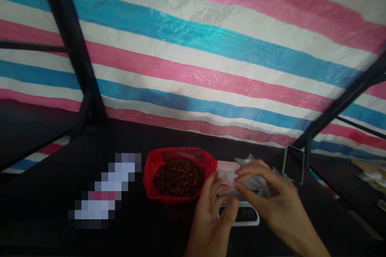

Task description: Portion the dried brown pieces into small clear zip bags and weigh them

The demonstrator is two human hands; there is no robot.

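Observation:
A small clear zip bag [226, 176] with a thin red line hangs between my hands above a white kitchen scale [255, 220]. My right hand [273, 198] pinches the bag's right edge between thumb and fingers. At its left side, the curled fingers of my left hand [212, 213] hold the bag, the thumb lower down; the exact contact is partly hidden. Just left of my left hand stands an open red plastic bag [150, 176] filled with small dark brown dried pieces [179, 177]. The scale's dark button panel shows between my wrists.
Crumpled clear plastic bags [259, 182] lie behind my right hand. A phone [294, 164] leans upright farther right. A blurred-out pale item [105, 188] lies on the black table [129, 138] at left. Dark posts [70, 44] and a striped tarp [193, 68] close off the back.

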